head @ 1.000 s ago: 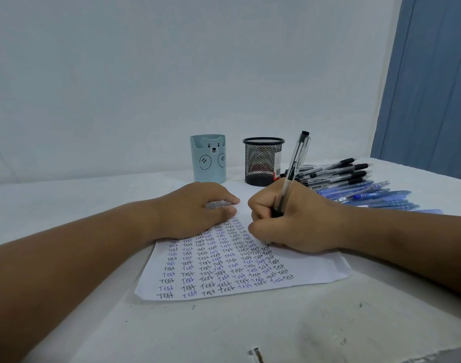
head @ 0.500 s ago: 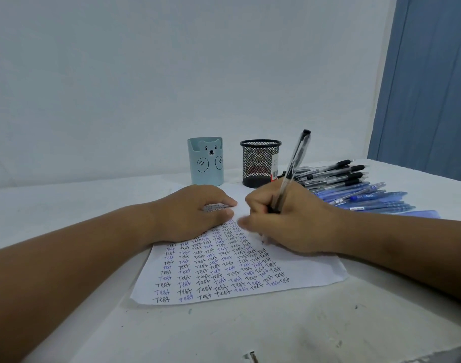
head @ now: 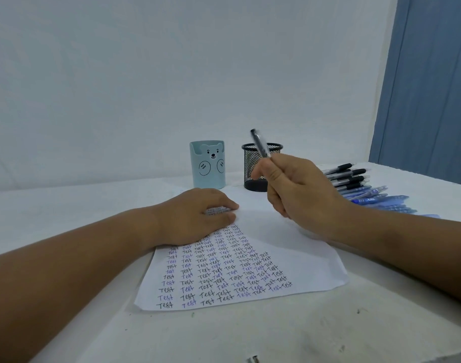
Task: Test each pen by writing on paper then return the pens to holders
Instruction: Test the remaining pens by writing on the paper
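My right hand (head: 300, 195) grips the pen (head: 260, 144) above the mesh holder (head: 253, 163), which a careless drop could tip, while my flat left hand (head: 198, 216) pins the paper (head: 289, 244).

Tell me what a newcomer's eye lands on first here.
First, the paper in the middle of the table, covered in rows of "Test", with the left hand resting on it. Next, the right hand lifting a pen before the mesh holder, and the pen pile at right.
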A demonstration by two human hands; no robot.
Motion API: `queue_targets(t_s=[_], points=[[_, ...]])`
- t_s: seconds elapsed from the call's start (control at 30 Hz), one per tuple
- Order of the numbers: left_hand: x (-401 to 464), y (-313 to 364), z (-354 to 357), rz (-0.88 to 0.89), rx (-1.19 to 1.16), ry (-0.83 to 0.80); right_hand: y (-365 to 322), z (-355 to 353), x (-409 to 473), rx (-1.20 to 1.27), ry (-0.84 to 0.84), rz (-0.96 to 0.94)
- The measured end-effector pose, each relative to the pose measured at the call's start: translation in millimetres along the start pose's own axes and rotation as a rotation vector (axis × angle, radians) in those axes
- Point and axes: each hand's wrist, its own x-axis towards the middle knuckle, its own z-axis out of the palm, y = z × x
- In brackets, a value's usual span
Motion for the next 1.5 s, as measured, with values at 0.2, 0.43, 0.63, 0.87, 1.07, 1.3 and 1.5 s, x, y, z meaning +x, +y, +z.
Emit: queue_targets(t_s=[0.2, 0.43, 0.63, 0.87, 1.07, 1.3, 1.5], points=[[0, 1, 0, -0.005, 0.009, -0.004, 8, -3, 2, -0.234, -0.011, -0.132], [1, 1, -1, -0.003, 0.027, -0.019, 15, 1, 6, -0.082, -0.031, -0.069], [1, 0, -1, -0.009, 0.023, -0.017, 16, 0, 6, -0.059, -0.049, -0.068], [0, 0, 0, -0.016, 0.024, -0.018, 10, 0, 3, 0.026, -0.074, -0.067], [1, -1, 0, -0.010, 0.026, -0.018, 11, -1, 3, 0.000, -0.087, -0.057], [2, -3, 0, -0.006, 0.017, -0.018, 14, 0, 4, -0.033, -0.074, -0.050], [2, -1, 0, -0.013, 0.004, -0.010, 12, -1, 5, -0.084, -0.081, -0.049]])
